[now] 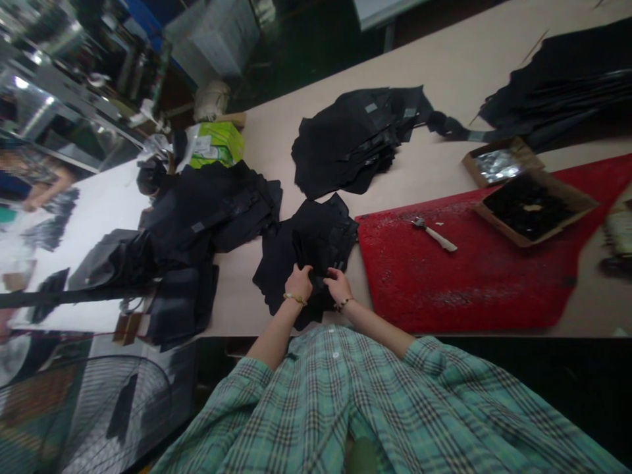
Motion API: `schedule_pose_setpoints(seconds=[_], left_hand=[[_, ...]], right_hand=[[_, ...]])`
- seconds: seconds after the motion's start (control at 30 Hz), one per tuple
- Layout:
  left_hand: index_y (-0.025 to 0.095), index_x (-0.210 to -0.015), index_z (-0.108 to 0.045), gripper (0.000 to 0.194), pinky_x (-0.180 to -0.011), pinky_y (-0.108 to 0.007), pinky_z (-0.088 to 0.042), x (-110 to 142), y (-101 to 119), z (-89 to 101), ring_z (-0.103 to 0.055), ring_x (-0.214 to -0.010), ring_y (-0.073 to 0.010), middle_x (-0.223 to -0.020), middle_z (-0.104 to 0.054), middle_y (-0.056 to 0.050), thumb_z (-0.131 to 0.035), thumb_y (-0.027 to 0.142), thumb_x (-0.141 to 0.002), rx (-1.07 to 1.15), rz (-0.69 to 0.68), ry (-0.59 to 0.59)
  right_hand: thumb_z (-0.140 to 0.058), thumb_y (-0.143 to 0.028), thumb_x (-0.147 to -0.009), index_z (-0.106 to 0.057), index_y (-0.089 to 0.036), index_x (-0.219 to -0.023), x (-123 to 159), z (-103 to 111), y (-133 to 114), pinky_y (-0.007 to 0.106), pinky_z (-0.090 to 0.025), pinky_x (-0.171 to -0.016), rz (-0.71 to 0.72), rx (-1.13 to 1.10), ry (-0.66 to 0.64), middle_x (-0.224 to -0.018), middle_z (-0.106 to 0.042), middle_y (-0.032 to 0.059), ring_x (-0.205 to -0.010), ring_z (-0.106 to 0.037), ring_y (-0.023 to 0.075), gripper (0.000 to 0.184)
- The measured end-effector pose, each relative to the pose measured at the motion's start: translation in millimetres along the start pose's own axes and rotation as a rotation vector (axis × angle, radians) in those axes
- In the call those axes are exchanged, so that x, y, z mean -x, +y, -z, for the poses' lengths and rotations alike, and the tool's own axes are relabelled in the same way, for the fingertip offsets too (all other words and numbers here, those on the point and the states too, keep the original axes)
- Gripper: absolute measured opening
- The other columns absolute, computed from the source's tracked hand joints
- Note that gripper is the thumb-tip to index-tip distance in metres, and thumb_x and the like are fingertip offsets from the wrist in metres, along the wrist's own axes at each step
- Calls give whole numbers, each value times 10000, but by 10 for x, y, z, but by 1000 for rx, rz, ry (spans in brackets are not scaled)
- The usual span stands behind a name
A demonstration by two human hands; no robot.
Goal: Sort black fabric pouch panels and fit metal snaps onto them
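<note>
Right in front of me, a fanned pile of black fabric pieces [281,257] lies on the table by the red mat's left edge. My left hand [298,283] is closed on a black fabric piece [300,247], part of which stands up folded above the pile. Close beside it, my right hand [338,286] has its thumb and fingers bent together at the pile, near small pale marks on the cloth. What those right fingers hold, if anything, is too small to make out. Both wrists wear bracelets.
On the red mat [464,283] lie a light-handled tool [434,236] and a cardboard box of small black parts [536,207]. Behind it sits a box of silvery pieces [498,164]. More black fabric piles [340,145] spread across the table. A fan [83,408] stands lower left; another person [39,178] works far left.
</note>
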State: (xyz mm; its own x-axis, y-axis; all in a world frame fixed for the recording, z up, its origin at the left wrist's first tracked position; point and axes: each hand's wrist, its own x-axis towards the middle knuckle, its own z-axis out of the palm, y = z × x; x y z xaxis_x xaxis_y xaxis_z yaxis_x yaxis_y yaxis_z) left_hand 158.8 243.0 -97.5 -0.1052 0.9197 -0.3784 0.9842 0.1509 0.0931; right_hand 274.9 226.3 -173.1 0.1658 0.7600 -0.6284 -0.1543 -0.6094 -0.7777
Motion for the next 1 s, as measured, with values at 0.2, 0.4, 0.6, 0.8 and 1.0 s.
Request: schedule_pose_setpoints(seconds=[0.2, 0.4, 0.6, 0.8, 1.0], left_hand=[[241, -1252, -589, 475, -829, -372, -518, -30, 124, -27, -667, -1003, -301, -1319, -493, -166, -631, 447, -826, 83, 40, -26], [211, -1274, -556, 498, -900, -366, -506, -82, 20, -64, -633, -1087, -294, -1259, -557, -146, -641, 313, -794, 172, 112, 4], [227, -1523, -260, 660, -942, -317, -496, 24, -70, -164, -570, -1206, -238, -1441, -460, -135, -479, 223, -900, 247, -9, 161], [384, -1570, -64, 713, -758, -320, -524, 93, 37, -134, -686, -911, -232, -1389, -463, -157, -407, 282, -954, 53, -7, 71], [386, -1525, -291, 591, -764, -315, -520, 69, 32, -98, -683, -927, -227, -1440, -414, -145, -399, 268, -956, 27, -49, 39]], right_hand=[[-623, -183, -711, -657, -169, -1039, -31, -43, -151, 324, -531, -874, -98, -50, -166, -1026, -722, 68, -940, -672, 186, 331], [-595, -160, -726, -669, -174, -1021, 26, 51, -131, 358, -454, -1019, 243, 169, -141, -1111, -686, 77, -1064, -620, 189, 305], [-581, -190, -765, -655, -151, -1039, 28, 185, -42, 370, -465, -993, 307, 326, 26, -1095, -662, 107, -1046, -611, 209, 286], [-566, -185, -806, -641, -165, -1021, 90, 124, -85, 335, -492, -945, 259, 301, -29, -1044, -695, 72, -969, -651, 178, 229], [-553, -198, -812, -641, -167, -1029, 220, 159, -134, 350, -493, -939, 386, 407, -21, -1064, -679, 85, -980, -640, 197, 236]])
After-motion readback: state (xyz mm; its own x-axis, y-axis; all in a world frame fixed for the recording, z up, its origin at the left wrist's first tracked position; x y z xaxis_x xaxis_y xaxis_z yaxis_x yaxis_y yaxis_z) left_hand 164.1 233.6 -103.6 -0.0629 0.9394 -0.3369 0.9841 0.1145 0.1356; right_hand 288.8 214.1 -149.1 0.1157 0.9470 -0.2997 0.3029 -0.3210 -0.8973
